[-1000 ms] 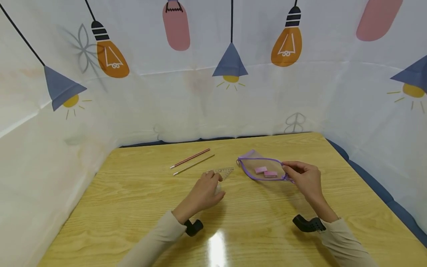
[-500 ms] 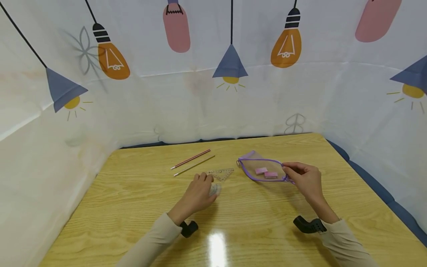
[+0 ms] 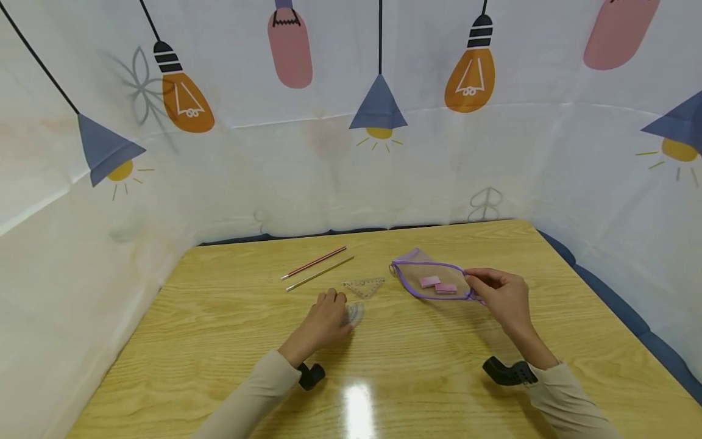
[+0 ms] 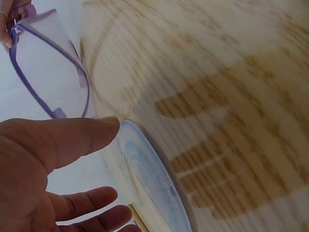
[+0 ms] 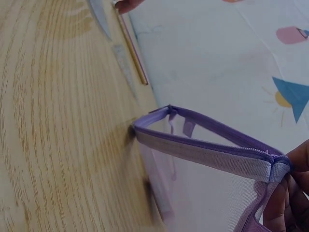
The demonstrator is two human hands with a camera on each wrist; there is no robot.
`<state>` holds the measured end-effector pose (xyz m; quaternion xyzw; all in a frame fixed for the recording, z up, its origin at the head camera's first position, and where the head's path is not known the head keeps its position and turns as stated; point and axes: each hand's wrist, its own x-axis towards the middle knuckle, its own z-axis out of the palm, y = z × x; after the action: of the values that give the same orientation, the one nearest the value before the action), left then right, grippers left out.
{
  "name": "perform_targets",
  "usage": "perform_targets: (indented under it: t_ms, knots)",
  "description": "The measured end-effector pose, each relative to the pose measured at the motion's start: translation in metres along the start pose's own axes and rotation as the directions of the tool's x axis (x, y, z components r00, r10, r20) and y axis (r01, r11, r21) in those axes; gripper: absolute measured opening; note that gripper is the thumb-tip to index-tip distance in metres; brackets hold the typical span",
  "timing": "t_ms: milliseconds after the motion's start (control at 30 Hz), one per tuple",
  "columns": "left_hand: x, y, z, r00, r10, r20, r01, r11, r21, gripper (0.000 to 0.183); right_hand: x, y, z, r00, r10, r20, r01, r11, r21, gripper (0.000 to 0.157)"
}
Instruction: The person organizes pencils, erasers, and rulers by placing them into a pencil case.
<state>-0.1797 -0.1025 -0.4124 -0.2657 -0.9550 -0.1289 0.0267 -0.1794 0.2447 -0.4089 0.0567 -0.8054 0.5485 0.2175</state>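
My left hand (image 3: pixel 320 320) is at a clear protractor (image 3: pixel 355 313) lying on the table. In the left wrist view the thumb tip reaches the end of the protractor (image 4: pixel 152 176), and the fingers (image 4: pixel 87 202) are held apart from the thumb. Just beyond lies a clear set square (image 3: pixel 364 286). My right hand (image 3: pixel 501 296) pinches the zip end of a purple-edged mesh pencil pouch (image 3: pixel 414 289), which gapes open. Two pink erasers (image 3: pixel 445 288) show inside it. The right wrist view has the pouch's zipped rim (image 5: pixel 207 145) close up, with fingertips at its corner.
A red pencil (image 3: pixel 314 263) and a gold pencil (image 3: pixel 320 273) lie side by side behind the left hand on the wooden table (image 3: pixel 439 378). A white curtain (image 3: pixel 274 171) with printed lamps stands around the table's back and sides.
My left hand has drawn left, away from over the set square and protractor, so more of both shows. The right hand and pouch have stayed in place.
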Motion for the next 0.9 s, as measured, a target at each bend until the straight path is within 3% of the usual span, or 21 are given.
perform_targets:
  t_ms: [367,900]
  knots:
    - [0.0037,-0.0027,0.0032,0.999,-0.001,0.047,-0.001,0.999,0.053,0.038,-0.0002,0.0037,-0.0012,1.0,-0.006,0.005,0.006,1.0,-0.004,0.021]
    - [0.0057,-0.0089,0.0074,0.994,-0.03,0.109,0.028,0.999,0.027,0.034,0.0006,0.0035,-0.0002,1.0,-0.004,0.004,0.004,1.0,-0.012,0.021]
